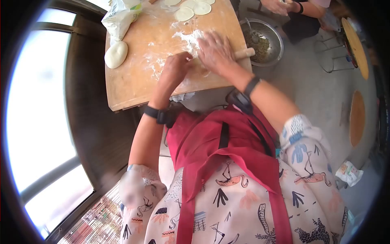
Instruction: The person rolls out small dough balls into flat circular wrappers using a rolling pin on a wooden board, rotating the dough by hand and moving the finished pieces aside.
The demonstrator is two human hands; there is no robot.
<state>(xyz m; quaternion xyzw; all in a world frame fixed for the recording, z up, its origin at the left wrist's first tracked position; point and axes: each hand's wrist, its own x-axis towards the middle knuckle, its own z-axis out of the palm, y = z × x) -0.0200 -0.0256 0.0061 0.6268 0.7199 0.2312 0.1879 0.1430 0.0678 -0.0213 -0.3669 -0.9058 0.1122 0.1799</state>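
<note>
A wooden rolling pin (245, 53) lies across the floured board (138, 87), its right end sticking out past the board's edge. On top of it rests my right hand (216, 53), palm down, with the fingers stretched forward over the flour. Beside it, my left hand (175, 69) is closed near the pin's left part, fingers curled in; whatever they pinch is hidden. White flour (190, 38) is scattered in front of both hands. Any dough beneath the pin is covered by my hands.
A smooth dough lump (116, 55) sits at the board's left edge, by a plastic bag (121, 20). Several flat dough rounds (195, 8) lie at the far side. To the right stands a metal bowl (276, 49) of chopped filling; another person's hands (282, 6) are beyond it.
</note>
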